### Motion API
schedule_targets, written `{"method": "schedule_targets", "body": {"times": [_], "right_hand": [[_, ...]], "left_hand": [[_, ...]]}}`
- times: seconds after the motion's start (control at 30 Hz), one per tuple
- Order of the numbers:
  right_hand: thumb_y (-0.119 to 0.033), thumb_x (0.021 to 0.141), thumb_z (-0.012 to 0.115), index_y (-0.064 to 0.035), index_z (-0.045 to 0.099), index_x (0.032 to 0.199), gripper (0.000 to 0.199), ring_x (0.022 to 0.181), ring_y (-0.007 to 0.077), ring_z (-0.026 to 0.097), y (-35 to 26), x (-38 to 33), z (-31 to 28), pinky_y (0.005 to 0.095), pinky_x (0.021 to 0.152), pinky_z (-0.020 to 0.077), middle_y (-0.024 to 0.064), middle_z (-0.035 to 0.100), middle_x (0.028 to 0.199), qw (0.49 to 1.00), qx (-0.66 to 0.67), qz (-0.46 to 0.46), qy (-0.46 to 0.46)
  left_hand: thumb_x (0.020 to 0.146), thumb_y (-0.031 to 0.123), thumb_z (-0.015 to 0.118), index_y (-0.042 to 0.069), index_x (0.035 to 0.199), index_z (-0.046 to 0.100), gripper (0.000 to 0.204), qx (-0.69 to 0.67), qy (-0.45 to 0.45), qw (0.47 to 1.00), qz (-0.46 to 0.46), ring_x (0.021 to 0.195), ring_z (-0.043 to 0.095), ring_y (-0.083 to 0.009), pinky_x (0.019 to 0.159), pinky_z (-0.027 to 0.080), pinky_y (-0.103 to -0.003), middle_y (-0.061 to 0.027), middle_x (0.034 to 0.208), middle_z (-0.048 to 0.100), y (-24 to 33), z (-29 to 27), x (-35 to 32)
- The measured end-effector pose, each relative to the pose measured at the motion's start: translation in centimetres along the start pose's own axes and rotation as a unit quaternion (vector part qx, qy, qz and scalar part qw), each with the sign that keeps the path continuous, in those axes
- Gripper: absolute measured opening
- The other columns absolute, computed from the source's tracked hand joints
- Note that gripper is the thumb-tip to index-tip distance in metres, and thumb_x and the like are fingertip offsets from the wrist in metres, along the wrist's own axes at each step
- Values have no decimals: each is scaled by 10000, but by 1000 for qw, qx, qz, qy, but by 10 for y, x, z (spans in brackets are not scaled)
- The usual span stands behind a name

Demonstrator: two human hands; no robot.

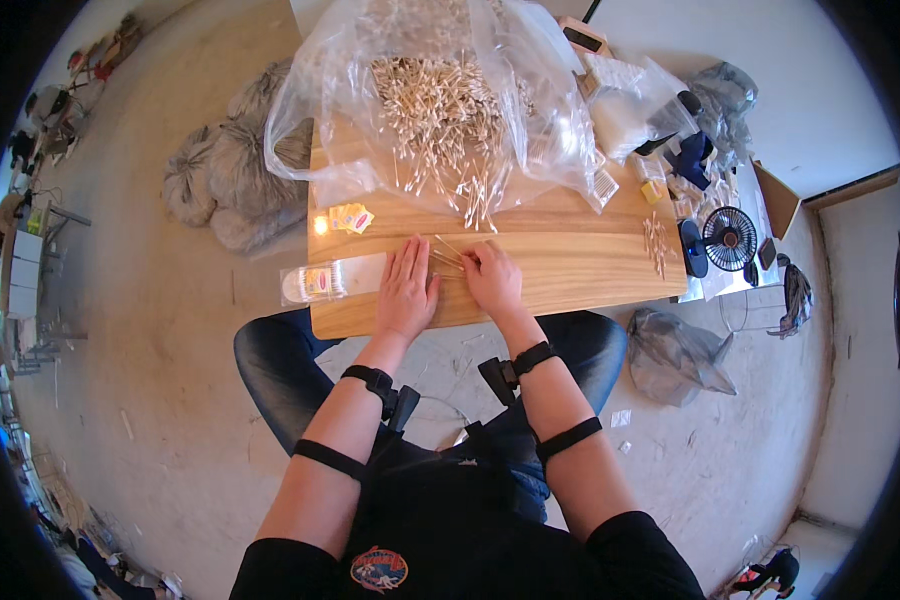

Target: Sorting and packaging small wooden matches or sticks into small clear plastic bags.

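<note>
A: What are the hands doing?

B: The left hand point(407, 290) is lying flat, fingers spread, on the wooden worktop point(570, 265). The right hand point(492, 278) is curling its fingers over a few cotton swabs point(444, 256) lying between the two hands, at the left hand's one o'clock.

A: And the rest of the swabs?

B: They are spilling from a clear plastic bag point(440, 100) at twelve o'clock. A small pile point(656, 243) is sitting at three o'clock, beside a black fan point(728, 240), and a clear packet point(320, 282) is lying at nine o'clock
</note>
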State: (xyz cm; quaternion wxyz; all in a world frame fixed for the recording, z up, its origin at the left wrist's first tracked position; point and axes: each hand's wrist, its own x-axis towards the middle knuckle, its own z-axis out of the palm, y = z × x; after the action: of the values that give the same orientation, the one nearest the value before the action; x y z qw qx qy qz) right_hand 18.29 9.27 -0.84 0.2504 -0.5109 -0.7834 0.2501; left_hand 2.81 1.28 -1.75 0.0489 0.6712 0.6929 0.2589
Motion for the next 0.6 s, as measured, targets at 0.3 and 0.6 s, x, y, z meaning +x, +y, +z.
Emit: {"method": "schedule_targets", "body": {"times": [0.3, 0.6], "right_hand": [[-130, 857, 623, -131, 700, 928, 105, 812, 318, 640, -1, -1, -1, 435, 688, 514, 89, 632, 871, 998, -12, -23, 60], [-125, 837, 650, -108, 674, 973, 139, 872, 332, 616, 8, 6, -5, 449, 738, 500, 105, 616, 927, 997, 37, -4, 74]], "left_hand": [[915, 293, 592, 48, 1475, 342, 660, 18, -16, 1000, 3, 1386, 369, -313, 1148, 268, -484, -163, 1505, 383, 5, -1, 6], [861, 236, 639, 23, 1145, 618, 355, -62, 14, 998, 27, 1265, 481, -320, 1111, 333, -470, -148, 1279, 554, -2, -3, 3]]}}
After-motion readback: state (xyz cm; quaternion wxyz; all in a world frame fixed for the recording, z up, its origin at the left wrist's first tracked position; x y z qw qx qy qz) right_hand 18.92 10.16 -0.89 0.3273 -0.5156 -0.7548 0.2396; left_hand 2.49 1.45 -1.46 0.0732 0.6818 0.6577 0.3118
